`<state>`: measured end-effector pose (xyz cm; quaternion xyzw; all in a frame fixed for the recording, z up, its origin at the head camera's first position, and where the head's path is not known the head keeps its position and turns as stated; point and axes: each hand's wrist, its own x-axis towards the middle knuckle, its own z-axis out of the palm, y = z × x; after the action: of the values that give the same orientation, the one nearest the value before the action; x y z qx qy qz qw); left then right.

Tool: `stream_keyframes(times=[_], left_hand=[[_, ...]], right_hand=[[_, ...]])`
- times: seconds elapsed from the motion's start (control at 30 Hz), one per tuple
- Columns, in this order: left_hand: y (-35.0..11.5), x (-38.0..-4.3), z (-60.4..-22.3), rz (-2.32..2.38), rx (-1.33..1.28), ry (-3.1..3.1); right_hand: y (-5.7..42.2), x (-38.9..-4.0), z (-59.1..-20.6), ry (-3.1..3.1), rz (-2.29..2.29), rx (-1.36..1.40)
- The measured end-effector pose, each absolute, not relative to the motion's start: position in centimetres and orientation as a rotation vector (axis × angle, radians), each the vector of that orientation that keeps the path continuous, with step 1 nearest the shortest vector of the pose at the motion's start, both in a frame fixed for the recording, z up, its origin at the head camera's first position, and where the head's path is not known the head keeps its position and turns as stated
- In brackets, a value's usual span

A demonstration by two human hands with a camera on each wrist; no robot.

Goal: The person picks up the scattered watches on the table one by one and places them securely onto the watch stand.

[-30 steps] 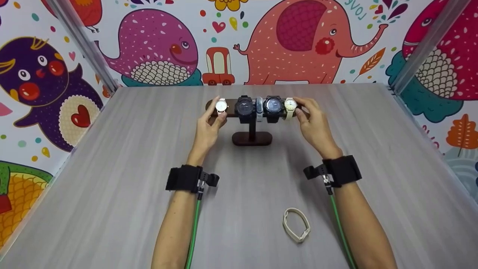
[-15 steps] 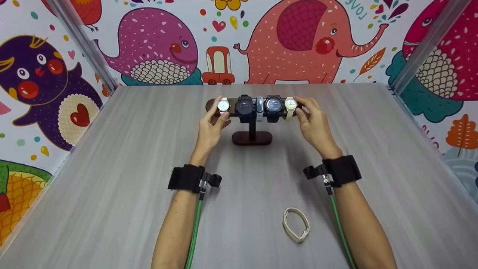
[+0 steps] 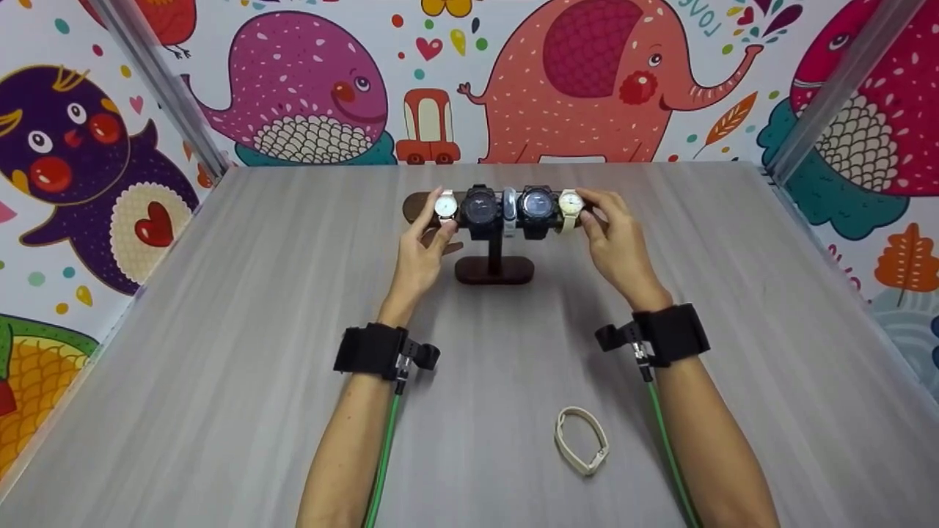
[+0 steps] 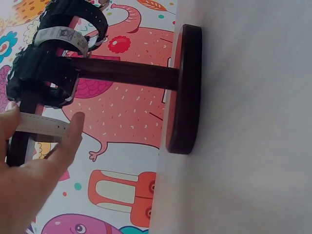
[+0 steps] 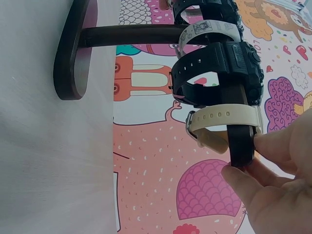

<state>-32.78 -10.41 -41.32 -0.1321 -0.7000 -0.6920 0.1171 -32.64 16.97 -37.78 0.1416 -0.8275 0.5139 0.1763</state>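
A dark wooden watch stand [image 3: 494,270] stands toward the back of the table, its bar carrying several watches. My left hand [image 3: 418,262] pinches a white-strapped watch [image 3: 445,206] between thumb and index finger, around the bar's left part. In the left wrist view, its pale strap [image 4: 44,125] loops the bar between the fingers. At the opposite tip, my right hand [image 3: 620,246] grips the bar end [image 5: 241,146], right beside a cream-strapped watch [image 3: 570,204]. Between them hang two chunky black watches [image 3: 479,208] with a slim pale wristband [image 3: 510,211] in the middle.
A closed cream wristband [image 3: 582,441] lies on the grey table [image 3: 220,367] near the front, left of the right forearm. Printed cartoon panels [image 3: 308,88] enclose the back and sides. Green cables [image 3: 385,447] run from both wrist cameras.
The white-strapped watch has slid to the right along the bar with my left hand, now close to the left black watch. My right hand keeps its place on the bar end.
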Motion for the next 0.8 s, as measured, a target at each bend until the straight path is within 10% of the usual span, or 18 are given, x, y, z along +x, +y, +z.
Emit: stream_keyframes(times=[0.8], left_hand=[[-11.8, -32.0, -39.4, -1.984, -0.303, -2.332]], right_hand=[[17.3, -32.1, -36.9, -2.363, 1.477, 0.398]])
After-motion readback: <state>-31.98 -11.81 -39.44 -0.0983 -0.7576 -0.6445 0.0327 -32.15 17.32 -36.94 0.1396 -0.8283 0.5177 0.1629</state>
